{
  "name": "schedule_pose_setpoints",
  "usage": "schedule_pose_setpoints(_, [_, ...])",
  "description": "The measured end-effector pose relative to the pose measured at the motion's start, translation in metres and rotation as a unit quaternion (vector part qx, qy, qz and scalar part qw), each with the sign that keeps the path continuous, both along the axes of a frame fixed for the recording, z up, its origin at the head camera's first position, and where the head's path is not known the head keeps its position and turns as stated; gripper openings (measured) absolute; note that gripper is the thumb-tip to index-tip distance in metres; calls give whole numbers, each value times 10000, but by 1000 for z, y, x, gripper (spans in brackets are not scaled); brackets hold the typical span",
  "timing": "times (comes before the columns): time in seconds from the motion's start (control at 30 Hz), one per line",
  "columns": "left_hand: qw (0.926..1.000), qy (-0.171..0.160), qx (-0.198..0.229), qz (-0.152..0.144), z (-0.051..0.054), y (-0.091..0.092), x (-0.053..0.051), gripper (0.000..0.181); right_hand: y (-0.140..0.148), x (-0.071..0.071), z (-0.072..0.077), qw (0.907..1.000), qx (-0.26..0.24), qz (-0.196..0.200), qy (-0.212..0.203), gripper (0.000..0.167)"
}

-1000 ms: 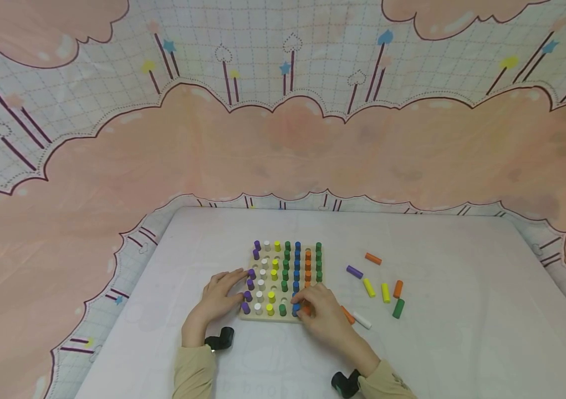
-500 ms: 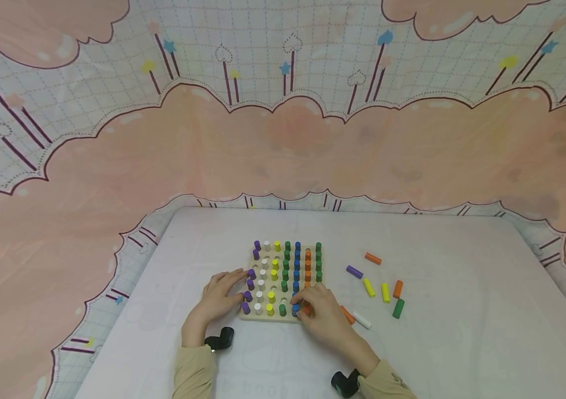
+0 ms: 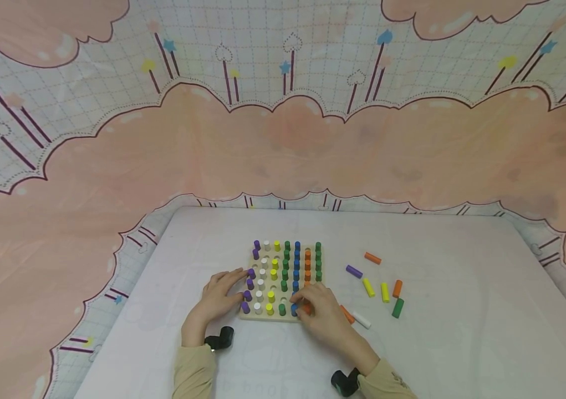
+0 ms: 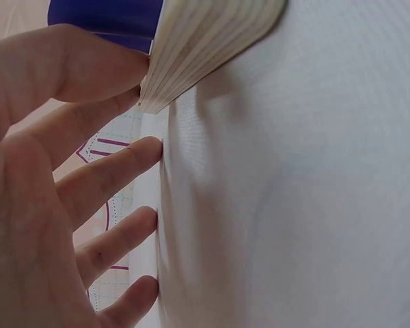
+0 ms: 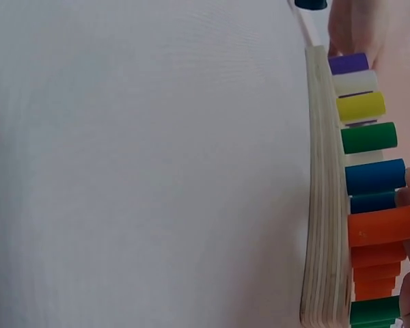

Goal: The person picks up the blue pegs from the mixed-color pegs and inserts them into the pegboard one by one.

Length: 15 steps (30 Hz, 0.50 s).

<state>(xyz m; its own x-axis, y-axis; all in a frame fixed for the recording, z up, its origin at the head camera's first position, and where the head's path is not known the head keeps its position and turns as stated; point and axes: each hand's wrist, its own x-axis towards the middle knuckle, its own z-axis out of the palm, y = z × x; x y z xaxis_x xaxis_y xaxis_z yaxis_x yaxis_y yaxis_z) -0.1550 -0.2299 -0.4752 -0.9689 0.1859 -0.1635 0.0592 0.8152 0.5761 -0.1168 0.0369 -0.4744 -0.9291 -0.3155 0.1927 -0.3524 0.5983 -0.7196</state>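
Observation:
In the head view, a light wooden pegboard (image 3: 268, 317) carries columns of purple, white, yellow, green, blue and orange pegs. At its left edge the left hand (image 3: 217, 297) rests with fingers spread. The left wrist view has its thumb (image 4: 102, 65) against the board beside a purple peg (image 4: 109, 24), other fingertips touching the table. Over the board's near right corner, the right hand (image 3: 325, 316) pinches the top of the front blue peg (image 3: 295, 310) between thumb and index finger. An orange peg (image 5: 381, 227) stands beside it; the palm hides part of that corner.
Loose pegs lie right of the board: purple (image 3: 355, 271), white (image 3: 362, 320), green (image 3: 398, 308), several orange (image 3: 373, 258) and two yellow (image 3: 368, 287). Black wrist cameras (image 3: 220, 338) sit at both sleeves. A patterned cloth (image 3: 312, 155) rises behind the white table (image 3: 462, 288).

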Motion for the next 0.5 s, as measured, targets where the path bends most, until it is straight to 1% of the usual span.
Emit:
schedule_pose_setpoints(0.13, [10000,-61,-36,-14,-2,0,-2,55,5,-3,3,9997,-208,-160,-7,18])
schedule_pose_setpoints(0.3, [9998,-170,65,90,-4,-4,-4,57,13,-7,16,9979,-434,-437,-190,15])
schedule_pose_setpoints(0.4, [9996,-149,164,190,-4,-9,-4,57,20,-8,25,9964,-496,-635,-251,18])
schedule_pose_setpoints(0.47, [9995,-30,241,222,-3,-11,-4,57,27,-10,31,9955,-553,-753,-155,20])
schedule_pose_setpoints(0.5, [9993,64,280,220,-2,-12,-4,56,30,-11,33,9951,-568,-811,-22,21])
